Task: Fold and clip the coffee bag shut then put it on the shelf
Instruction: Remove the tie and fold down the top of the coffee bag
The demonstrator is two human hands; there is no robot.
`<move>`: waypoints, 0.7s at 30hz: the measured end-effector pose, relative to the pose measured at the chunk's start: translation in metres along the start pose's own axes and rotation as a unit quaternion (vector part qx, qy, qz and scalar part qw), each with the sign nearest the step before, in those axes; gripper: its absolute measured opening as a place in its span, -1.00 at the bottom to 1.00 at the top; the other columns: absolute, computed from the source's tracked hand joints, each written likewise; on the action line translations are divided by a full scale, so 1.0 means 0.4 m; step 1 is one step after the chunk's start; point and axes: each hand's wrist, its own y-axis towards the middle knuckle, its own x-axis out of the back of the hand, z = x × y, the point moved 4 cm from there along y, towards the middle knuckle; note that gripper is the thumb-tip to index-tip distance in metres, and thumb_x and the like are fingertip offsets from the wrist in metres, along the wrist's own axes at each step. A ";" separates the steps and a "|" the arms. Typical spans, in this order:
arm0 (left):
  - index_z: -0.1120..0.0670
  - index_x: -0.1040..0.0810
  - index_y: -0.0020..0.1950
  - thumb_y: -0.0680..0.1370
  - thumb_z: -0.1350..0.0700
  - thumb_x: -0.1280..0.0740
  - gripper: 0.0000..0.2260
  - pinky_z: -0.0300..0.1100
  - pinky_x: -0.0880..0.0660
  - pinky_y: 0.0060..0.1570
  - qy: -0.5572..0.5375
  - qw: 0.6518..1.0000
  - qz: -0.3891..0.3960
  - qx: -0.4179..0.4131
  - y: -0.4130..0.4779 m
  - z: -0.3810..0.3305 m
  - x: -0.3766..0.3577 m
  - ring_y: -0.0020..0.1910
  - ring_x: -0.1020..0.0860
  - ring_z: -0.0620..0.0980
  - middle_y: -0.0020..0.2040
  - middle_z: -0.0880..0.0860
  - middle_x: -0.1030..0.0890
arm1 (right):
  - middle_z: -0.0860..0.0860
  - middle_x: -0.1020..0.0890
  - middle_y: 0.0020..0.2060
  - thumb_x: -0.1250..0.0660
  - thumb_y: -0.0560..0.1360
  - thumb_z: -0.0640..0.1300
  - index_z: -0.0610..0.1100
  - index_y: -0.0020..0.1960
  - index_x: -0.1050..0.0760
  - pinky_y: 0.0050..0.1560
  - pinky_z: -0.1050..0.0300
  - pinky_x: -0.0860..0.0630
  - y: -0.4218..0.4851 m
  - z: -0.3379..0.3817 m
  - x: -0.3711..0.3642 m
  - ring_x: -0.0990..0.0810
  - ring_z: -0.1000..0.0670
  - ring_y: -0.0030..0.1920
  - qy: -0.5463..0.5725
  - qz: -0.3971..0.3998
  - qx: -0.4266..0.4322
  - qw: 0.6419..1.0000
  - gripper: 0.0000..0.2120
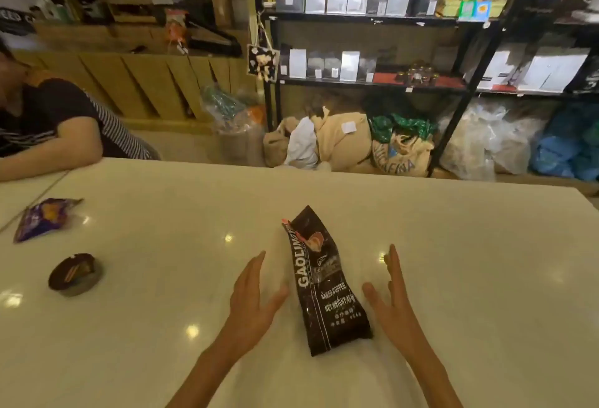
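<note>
A dark brown coffee bag (324, 284) with white lettering lies on the white table (470, 261), its top end pointing away from me. A thin orange-red clip (293, 232) lies along the bag's upper left edge. My left hand (251, 297) hovers just left of the bag, fingers spread, holding nothing. My right hand (390, 297) is open on the bag's right side, palm facing the bag. Neither hand touches the bag. A black metal shelf (366, 20) with rows of silver and dark bags stands beyond the table.
A purple snack wrapper (43, 218) and a small round dark cup (74, 274) lie on the table's left. Another person's arm (48, 148) rests on the far left edge. Burlap sacks (343, 141) and plastic bags sit on the floor under the shelf.
</note>
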 end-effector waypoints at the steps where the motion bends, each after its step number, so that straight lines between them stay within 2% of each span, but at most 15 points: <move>1: -0.10 -0.15 0.57 0.54 -0.29 -0.24 -0.34 0.01 -0.21 0.48 -0.043 0.999 0.006 0.006 0.017 -0.003 -0.007 0.48 -0.19 -0.15 0.50 -0.21 -0.19 | 0.25 -0.14 0.53 -0.24 0.31 0.52 0.40 0.50 0.02 0.47 -0.04 -0.19 0.009 0.010 -0.011 -0.17 0.13 0.50 0.001 0.014 -0.002 1.000 -0.15; 4: -0.03 -0.46 0.32 0.61 -0.12 -0.24 -0.67 -0.08 -0.51 0.26 -0.194 0.978 0.059 0.041 0.080 -0.052 -0.028 0.30 -0.52 -0.06 0.39 -0.02 -0.51 | 0.11 -0.41 0.41 -0.25 0.36 0.46 0.27 0.40 -0.30 0.26 -0.01 -0.51 0.060 0.034 -0.067 -0.48 0.07 0.30 0.020 0.088 -0.063 0.994 -0.35; 6: 0.05 -0.48 0.26 0.62 -0.08 -0.25 -0.70 -0.09 -0.60 0.10 -0.318 0.939 0.089 0.093 0.120 -0.089 -0.050 0.17 -0.64 0.01 0.23 0.08 -0.63 | -0.01 -0.55 0.29 -0.26 0.37 0.38 0.11 0.32 -0.37 0.15 0.00 -0.60 0.100 0.059 -0.103 -0.61 0.04 0.16 0.022 0.117 -0.086 0.989 -0.40; 8: 0.06 -0.48 0.23 0.63 -0.07 -0.26 -0.73 -0.13 -0.62 -0.06 -0.381 0.913 0.103 0.105 0.149 -0.121 -0.058 0.05 -0.69 -0.01 0.14 0.08 -0.67 | -0.04 -0.60 0.18 -0.32 0.39 0.29 0.04 0.23 -0.40 0.09 0.02 -0.64 0.136 0.077 -0.121 -0.66 0.02 0.08 0.036 0.113 -0.089 0.989 -0.49; 10: 0.02 -0.51 0.16 0.60 -0.09 -0.30 -0.77 -0.13 -0.61 -0.09 -0.390 0.911 0.105 0.082 0.164 -0.144 -0.059 0.04 -0.69 -0.02 0.11 0.06 -0.67 | -0.02 -0.62 0.12 -0.40 0.47 0.10 0.06 0.14 -0.43 -0.04 0.14 -0.66 0.152 0.089 -0.121 -0.68 0.07 0.03 0.078 0.083 -0.073 0.991 -0.69; 12: 0.01 -0.53 0.10 0.59 -0.06 -0.33 -0.82 -0.13 -0.61 -0.07 -0.387 0.916 0.097 0.036 0.174 -0.162 -0.053 0.06 -0.68 0.02 0.11 0.08 -0.67 | 0.05 -0.65 0.07 -0.44 0.49 -0.05 0.08 0.07 -0.47 -0.11 0.22 -0.64 0.153 0.094 -0.105 -0.68 0.12 0.03 0.111 0.054 -0.047 0.991 -0.79; 15: 0.11 -0.52 0.06 0.60 0.09 -0.35 -0.89 -0.09 -0.64 -0.02 -0.381 0.921 0.082 -0.014 0.183 -0.176 -0.028 0.05 -0.68 0.04 0.08 0.17 -0.66 | 0.17 -0.65 0.05 -0.48 0.44 -0.11 0.06 0.00 -0.49 -0.12 0.23 -0.64 0.143 0.112 -0.066 -0.64 0.16 0.10 0.135 0.035 -0.004 0.990 -0.79; 18: 0.23 -0.48 0.03 0.59 0.23 -0.34 -0.91 0.06 -0.60 0.05 -0.363 0.928 0.066 -0.046 0.184 -0.183 -0.006 0.01 -0.64 0.06 0.08 0.33 -0.60 | 0.17 -0.63 0.11 -0.45 0.45 -0.24 -0.07 -0.05 -0.47 -0.13 0.15 -0.66 0.129 0.120 -0.039 -0.64 0.10 0.14 0.168 0.047 0.034 0.984 -0.81; 19: 0.21 -0.49 0.05 0.59 0.23 -0.35 -0.92 0.07 -0.59 0.07 -0.356 0.931 0.063 -0.056 0.179 -0.192 -0.004 0.02 -0.63 0.07 0.08 0.34 -0.60 | 0.16 -0.62 0.13 -0.43 0.48 -0.31 -0.09 -0.07 -0.45 -0.11 0.11 -0.67 0.126 0.121 -0.036 -0.63 0.08 0.16 0.169 0.049 0.043 0.984 -0.81; 21: 0.02 -0.56 0.11 0.56 0.11 -0.38 -0.86 -0.01 -0.61 0.13 -0.326 0.938 0.076 -0.089 0.163 -0.216 -0.010 0.14 -0.63 0.04 0.14 0.20 -0.61 | 0.15 -0.60 0.16 -0.38 0.51 -0.36 -0.09 -0.07 -0.44 -0.06 0.14 -0.66 0.118 0.118 -0.037 -0.61 0.06 0.19 0.158 0.044 0.067 0.984 -0.80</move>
